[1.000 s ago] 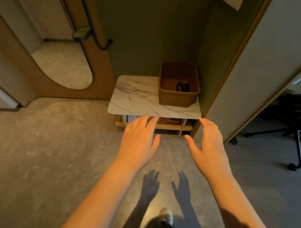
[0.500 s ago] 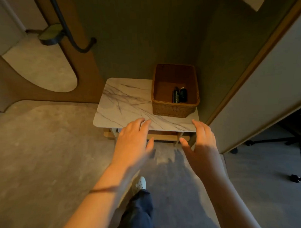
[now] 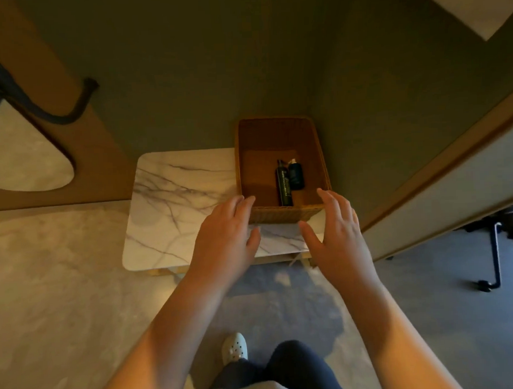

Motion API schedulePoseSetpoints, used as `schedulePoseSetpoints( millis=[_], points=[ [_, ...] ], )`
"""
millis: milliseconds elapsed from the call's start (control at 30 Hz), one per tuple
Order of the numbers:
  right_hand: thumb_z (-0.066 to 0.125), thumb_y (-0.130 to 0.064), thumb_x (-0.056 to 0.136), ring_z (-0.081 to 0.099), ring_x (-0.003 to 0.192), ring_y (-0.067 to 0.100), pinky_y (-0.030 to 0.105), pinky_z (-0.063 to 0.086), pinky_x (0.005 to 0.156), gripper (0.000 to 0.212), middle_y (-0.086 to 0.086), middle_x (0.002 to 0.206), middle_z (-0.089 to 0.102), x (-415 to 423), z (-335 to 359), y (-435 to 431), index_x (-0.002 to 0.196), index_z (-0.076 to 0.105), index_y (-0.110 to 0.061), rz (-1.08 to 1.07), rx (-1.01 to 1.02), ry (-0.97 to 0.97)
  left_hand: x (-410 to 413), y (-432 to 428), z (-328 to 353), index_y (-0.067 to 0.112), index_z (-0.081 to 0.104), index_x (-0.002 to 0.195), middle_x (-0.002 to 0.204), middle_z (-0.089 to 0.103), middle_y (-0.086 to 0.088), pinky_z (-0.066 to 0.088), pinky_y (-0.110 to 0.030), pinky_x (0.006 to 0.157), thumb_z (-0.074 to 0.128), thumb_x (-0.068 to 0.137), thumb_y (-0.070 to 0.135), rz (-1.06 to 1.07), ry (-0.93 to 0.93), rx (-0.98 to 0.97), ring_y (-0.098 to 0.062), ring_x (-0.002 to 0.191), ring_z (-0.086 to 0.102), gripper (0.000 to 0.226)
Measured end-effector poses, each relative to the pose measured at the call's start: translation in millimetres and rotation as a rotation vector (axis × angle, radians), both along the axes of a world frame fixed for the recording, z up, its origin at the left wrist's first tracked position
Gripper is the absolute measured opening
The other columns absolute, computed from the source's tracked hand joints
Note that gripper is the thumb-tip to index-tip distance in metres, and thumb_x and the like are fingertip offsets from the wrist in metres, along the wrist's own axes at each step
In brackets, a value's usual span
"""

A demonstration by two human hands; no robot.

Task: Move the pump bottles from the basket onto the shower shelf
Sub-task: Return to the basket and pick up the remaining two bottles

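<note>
White clog [image 3: 234,347] and a dark trouser leg are planted on the grey floor nearest me. The person has stepped in since a second ago, when both hands hung short of the table's front edge.

Now the 2 hands are out over the marble table [image 3: 177,203]. The left hand [image 3: 224,233] has its fingers straight and loosely spread, tips at the near left corner of the wicker basket [image 3: 282,215]. It grips nothing, and I cannot tell whether it touches the weave. The right hand [image 3: 336,235] mirrors it at the near right corner, fingers fanned and thumb wide, also empty.

Beyond the fingertips, inside the basket, the 2 pump bottles lie where they were, side by side towards the right wall. The tall dark bottle [image 3: 283,184] runs down to the near wall, with the shorter bottle [image 3: 295,177] just beside it on the right. Behind stands the olive wall. No shower shelf is in sight from here.

So the walk-up looks finished and the reach has begun, but neither bottle is lifted. I judge the whole transfer is still ahead, starting with a dip over the near rim.
</note>
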State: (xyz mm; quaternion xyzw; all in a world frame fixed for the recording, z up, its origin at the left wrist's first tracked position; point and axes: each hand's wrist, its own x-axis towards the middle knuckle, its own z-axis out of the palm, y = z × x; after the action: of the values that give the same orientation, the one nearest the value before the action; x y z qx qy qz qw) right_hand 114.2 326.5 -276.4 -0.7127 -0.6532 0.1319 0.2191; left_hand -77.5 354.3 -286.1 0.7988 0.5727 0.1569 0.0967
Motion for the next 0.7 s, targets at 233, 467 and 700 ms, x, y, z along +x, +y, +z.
schedulePoseSetpoints(
  millis=[233,467,700],
  points=[
    [0.052,-0.042,0.091,0.032,0.135,0.019,0.024,0.028,0.099,0.064,0.002,0.147,0.031,38.7,-25.3,77.9,0.145,0.024,-0.021,0.001,-0.078,0.0,28.2,76.0,-23.5,0.014,0.04,0.138,0.13,0.051,-0.006,0.045,-0.027,0.086,0.053,0.089,0.033,-0.021,-0.054,-0.045,-0.02,0.114,0.052,0.054],
    [0.053,-0.038,0.092,0.03,0.137,0.018,0.031,0.033,0.106,0.066,0.003,0.151,0.026,79.0,-61.5,188.2,0.147,0.021,-0.02,0.099,-0.226,0.038,70.9,150.3,-53.1,0.017,0.033,0.141,0.135,0.049,-0.006,0.046,-0.03,0.09,0.055,0.09,0.035,0.119,-0.104,-0.107,-0.02,0.117,0.051,0.059],
    [0.057,-0.03,0.09,0.035,0.133,0.024,0.047,0.037,0.106,0.065,0.008,0.148,0.031,103.8,-111.2,283.0,0.145,0.027,-0.016,0.187,-0.288,0.055,113.3,216.4,-103.7,0.02,0.029,0.144,0.139,0.043,-0.004,0.045,-0.035,0.095,0.052,0.091,0.033,0.227,-0.217,-0.19,-0.019,0.121,0.046,0.059]
  ],
)
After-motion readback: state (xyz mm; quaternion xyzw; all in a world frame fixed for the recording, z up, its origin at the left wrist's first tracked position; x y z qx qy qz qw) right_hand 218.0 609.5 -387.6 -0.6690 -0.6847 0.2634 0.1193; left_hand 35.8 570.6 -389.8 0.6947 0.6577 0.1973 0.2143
